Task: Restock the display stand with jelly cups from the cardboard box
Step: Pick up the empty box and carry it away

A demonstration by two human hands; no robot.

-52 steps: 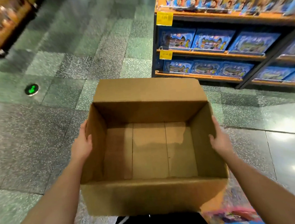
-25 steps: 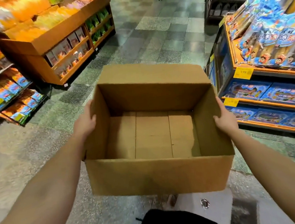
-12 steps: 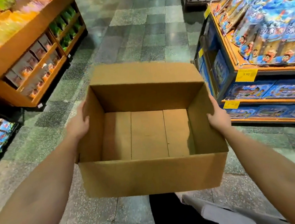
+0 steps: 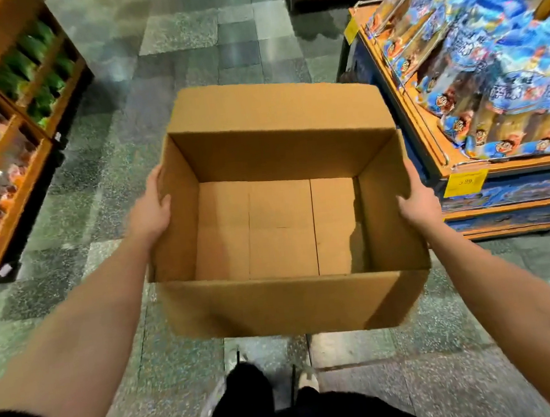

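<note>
Carrying cardboard box (image 4: 289,307), hands (image 4: 150,216) (image 4: 419,200) still gripping sides, blue shelf (image 4: 496,165) nearer

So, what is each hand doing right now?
Left hand: holds the box by its left wall.
Right hand: holds the box by its right wall.
</note>
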